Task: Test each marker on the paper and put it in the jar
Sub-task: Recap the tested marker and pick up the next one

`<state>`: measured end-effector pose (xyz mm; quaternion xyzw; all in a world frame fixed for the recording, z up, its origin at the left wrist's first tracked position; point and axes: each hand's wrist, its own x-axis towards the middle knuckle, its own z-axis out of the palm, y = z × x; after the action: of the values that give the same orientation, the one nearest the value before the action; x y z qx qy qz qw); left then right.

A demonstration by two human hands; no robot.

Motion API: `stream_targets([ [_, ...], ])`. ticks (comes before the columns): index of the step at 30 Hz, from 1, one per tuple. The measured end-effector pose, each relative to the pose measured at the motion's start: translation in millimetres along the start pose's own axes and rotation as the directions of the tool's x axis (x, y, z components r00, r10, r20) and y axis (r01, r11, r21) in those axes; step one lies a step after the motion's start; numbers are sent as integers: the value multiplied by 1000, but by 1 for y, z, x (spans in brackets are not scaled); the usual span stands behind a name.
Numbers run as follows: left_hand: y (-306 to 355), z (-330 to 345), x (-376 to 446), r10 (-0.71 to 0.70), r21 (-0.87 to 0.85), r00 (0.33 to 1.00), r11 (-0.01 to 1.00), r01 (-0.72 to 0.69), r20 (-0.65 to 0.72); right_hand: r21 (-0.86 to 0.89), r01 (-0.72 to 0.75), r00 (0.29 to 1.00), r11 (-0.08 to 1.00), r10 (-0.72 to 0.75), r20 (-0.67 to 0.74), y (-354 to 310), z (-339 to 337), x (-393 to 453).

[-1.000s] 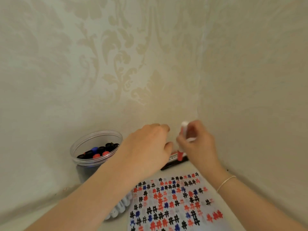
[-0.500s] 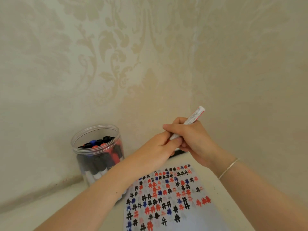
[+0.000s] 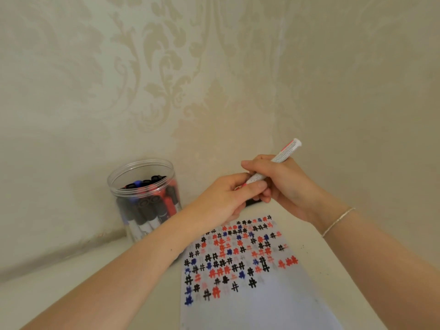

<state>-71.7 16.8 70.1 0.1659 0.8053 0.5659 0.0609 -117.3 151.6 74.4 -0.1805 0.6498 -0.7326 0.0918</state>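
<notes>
Above the marked paper [image 3: 250, 270] I see my right hand [image 3: 283, 186] gripping the marker [image 3: 273, 160]; my left hand [image 3: 223, 198] pinches its lower end.

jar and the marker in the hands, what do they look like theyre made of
The jar looks like clear, glossy plastic: the markers inside show through its wall, and the rim catches light. It could be glass; the view leaves that open.

The marker, gripped by the right hand with the left hand at its lower end, looks like smooth white plastic with printed text on the barrel.
</notes>
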Motion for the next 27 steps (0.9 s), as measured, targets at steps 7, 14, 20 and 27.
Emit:
stream_targets([
  [7, -52, 6, -19, 69, 418, 952, 906, 65, -297, 155, -42, 939, 987, 92, -330, 19, -23, -27],
  [14, -101, 40, -23, 13, 528, 961, 838, 140, -275, -18, -223, 932, 975, 208, -295, 80, -14, -60],
  [20, -113, 43, -21, 68, 705, 986, 706, 62, -155, -265, -273, 868, 925, 118, -482, 108, -8, -71],
  [27, -116, 43, -21, 65, 728, 987, 683, 61, -144, -372, -285, 838, 883, 42, -544, 115, -5, -71],
])
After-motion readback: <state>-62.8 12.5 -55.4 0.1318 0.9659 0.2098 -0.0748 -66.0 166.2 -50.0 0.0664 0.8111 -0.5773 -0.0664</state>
